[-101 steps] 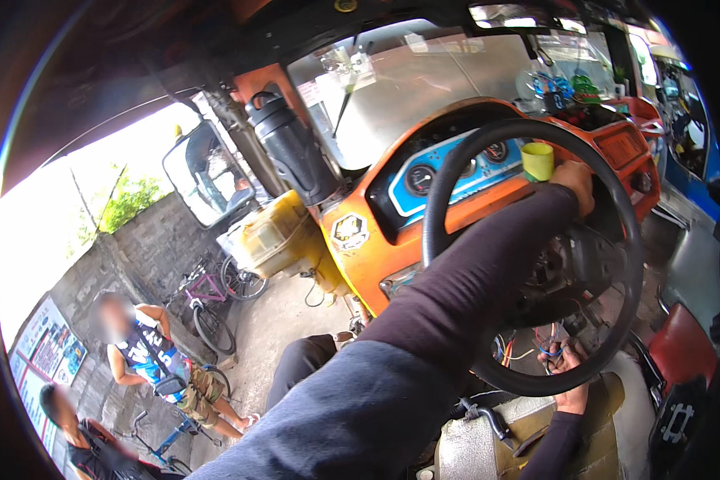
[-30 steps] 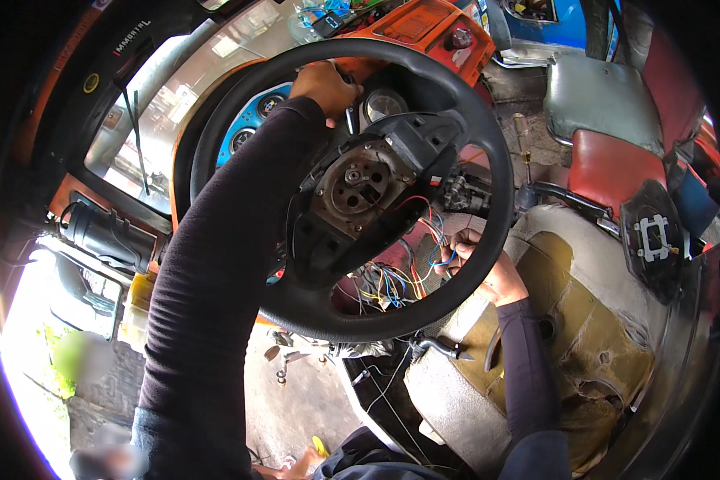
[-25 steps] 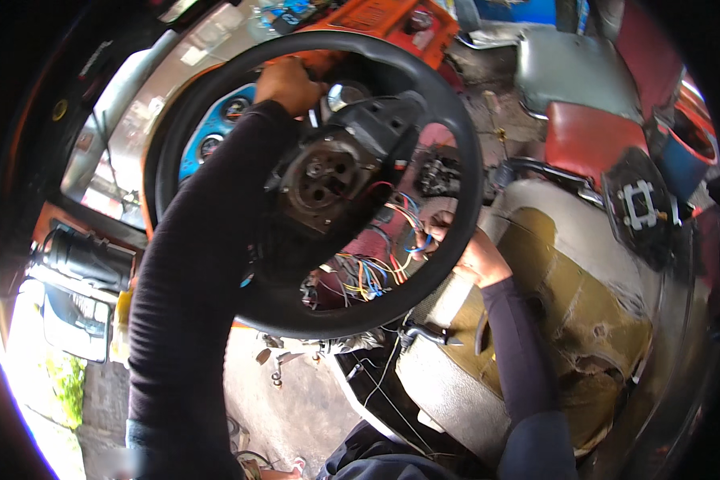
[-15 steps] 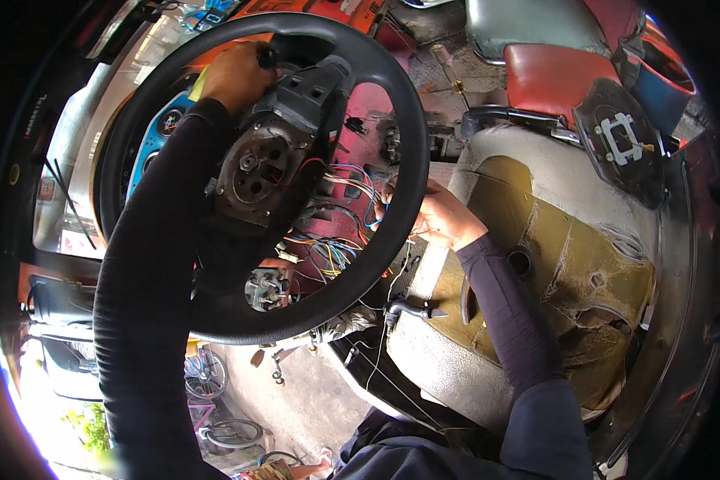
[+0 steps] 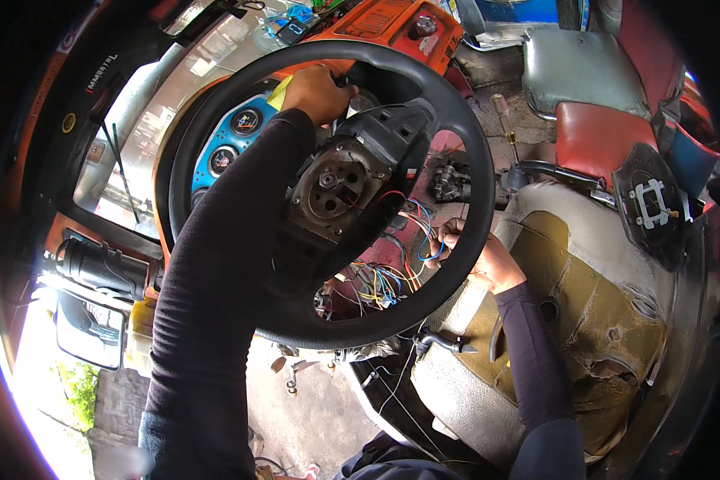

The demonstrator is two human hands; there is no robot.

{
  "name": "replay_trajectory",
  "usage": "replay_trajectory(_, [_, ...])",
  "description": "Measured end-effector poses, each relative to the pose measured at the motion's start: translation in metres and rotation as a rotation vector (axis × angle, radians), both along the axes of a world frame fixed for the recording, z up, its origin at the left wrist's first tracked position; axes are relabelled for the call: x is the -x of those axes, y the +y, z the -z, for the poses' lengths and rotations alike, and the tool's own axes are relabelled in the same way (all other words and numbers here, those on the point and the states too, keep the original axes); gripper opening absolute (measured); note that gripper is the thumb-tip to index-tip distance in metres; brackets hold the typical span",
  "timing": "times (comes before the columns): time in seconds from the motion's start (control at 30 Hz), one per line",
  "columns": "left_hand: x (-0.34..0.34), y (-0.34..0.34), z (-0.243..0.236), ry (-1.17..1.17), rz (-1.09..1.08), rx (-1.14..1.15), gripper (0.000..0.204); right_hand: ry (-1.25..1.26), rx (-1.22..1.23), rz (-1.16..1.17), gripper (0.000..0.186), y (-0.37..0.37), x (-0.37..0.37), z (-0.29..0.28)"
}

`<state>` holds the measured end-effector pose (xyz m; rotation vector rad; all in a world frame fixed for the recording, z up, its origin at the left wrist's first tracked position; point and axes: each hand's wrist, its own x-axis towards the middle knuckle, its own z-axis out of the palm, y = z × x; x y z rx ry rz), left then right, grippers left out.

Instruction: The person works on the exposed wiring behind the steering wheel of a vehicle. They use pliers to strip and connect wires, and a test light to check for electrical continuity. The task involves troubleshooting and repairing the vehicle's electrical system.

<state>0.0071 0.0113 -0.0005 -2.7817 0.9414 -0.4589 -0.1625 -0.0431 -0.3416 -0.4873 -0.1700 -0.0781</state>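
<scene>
My left hand (image 5: 316, 94) is closed at the upper part of the black steering wheel (image 5: 476, 208), its fingers curled round something dark behind the rim that I cannot make out. A yellow piece (image 5: 280, 92) shows beside it. The wheel's centre is bare, with a metal hub plate (image 5: 328, 196) and a bolt showing. Inside the lower right of the rim, my right hand (image 5: 464, 250) pinches thin coloured wires (image 5: 420, 224), partly behind the rim. More tangled wires (image 5: 380, 284) hang below the hub. The blue gauge panel (image 5: 236, 120) is behind the wheel, at left.
An orange dashboard (image 5: 376, 24), grey cushion (image 5: 580, 76), red cushion (image 5: 592, 136), worn seat (image 5: 584, 320) and detached black panel with a white bracket (image 5: 648, 200) surround the wheel. A black flask (image 5: 104, 264), mirror (image 5: 88, 328) and concrete ground (image 5: 296, 408) lie left and below.
My view has tilted down onto the wheel since the oldest frame, then shifted slightly side to side. My left hand stays high at the wheel and my right stays at the wires.
</scene>
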Motion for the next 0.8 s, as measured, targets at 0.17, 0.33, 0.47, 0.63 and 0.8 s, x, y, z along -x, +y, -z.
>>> replay_trajectory(0.17, [0.006,0.0,-0.001,0.001,-0.031,0.066,0.041,-0.025,0.001,-0.065,0.017,-0.007,-0.002,0.009])
replay_trajectory(0.33, [0.0,-0.002,0.009,-0.195,-0.013,0.057,0.04,-0.056,-0.029,-0.089,0.022,-0.01,0.001,0.009])
replay_trajectory(0.47, [0.001,0.0,0.001,-0.106,-0.105,0.073,0.041,-0.068,-0.012,-0.084,0.023,-0.008,0.005,0.004])
replay_trajectory(0.63, [-0.01,0.016,-0.006,0.131,0.023,0.274,0.042,-0.036,-0.034,-0.086,0.018,-0.008,0.003,0.001])
replay_trajectory(0.8, [0.005,0.009,-0.013,0.158,-0.151,0.258,0.052,0.012,-0.021,-0.025,0.015,-0.006,0.017,-0.012])
